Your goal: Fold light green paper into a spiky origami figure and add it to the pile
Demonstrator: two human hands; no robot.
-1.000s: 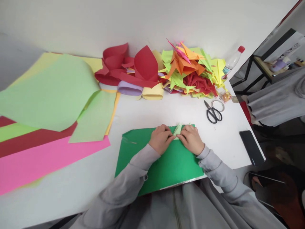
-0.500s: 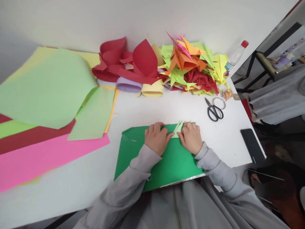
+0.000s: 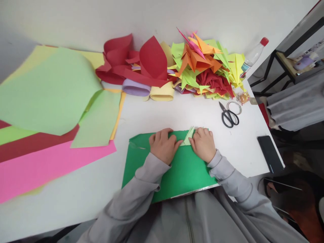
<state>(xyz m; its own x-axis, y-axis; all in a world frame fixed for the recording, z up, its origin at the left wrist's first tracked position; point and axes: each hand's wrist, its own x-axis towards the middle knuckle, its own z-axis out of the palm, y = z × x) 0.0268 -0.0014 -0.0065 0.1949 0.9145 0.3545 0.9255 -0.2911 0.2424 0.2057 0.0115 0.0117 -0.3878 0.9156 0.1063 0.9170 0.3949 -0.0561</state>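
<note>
A small folded piece of light green paper [image 3: 188, 137] lies on a dark green sheet [image 3: 182, 172] at the near middle of the white table [image 3: 192, 111]. My left hand [image 3: 163, 145] presses on its left side and my right hand [image 3: 202, 143] presses on its right side. The fingertips of both hands meet on the piece and hide most of it. Only its pointed tip shows between the hands. Grey sleeves cover both arms.
Black scissors [image 3: 229, 116] and a tape ring [image 3: 234, 107] lie to the right, a dark phone [image 3: 270, 153] near the table's right edge. Folded paper shapes [image 3: 205, 67] and red curled sheets [image 3: 131, 64] pile against the wall. Large green, pink and red sheets [image 3: 50, 111] cover the left.
My left hand has slid a little to the left along the folded piece. The view has tilted slightly, so everything sits a bit higher in the picture.
</note>
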